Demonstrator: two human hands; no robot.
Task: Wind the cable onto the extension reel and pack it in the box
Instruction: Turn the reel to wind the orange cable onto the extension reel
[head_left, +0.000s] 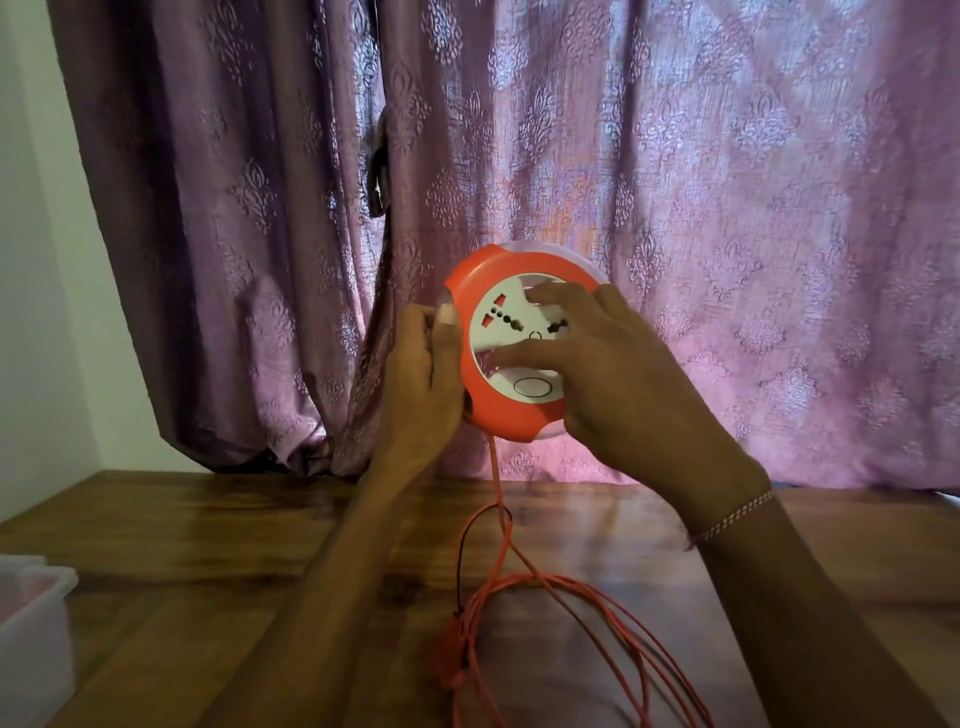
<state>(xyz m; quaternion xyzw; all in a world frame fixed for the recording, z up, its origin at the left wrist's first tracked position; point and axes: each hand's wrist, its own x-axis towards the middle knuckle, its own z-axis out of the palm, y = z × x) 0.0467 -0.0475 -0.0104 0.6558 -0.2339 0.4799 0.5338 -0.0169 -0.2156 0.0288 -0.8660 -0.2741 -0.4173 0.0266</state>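
An orange round extension reel (483, 410) with a white socket face is held up above the wooden table (197, 525), its face turned towards me. My left hand (423, 384) grips its left rim. My right hand (597, 364) lies on the white face, fingers spread across the sockets. An orange cable (524, 577) hangs from the bottom of the reel and lies in loose loops on the table between my forearms. A translucent plastic box (31, 623) stands at the table's left edge, partly out of frame.
A purple patterned curtain (675, 182) hangs right behind the table. A pale wall (31, 260) is at the left. A thin black strap loops down beside the cable.
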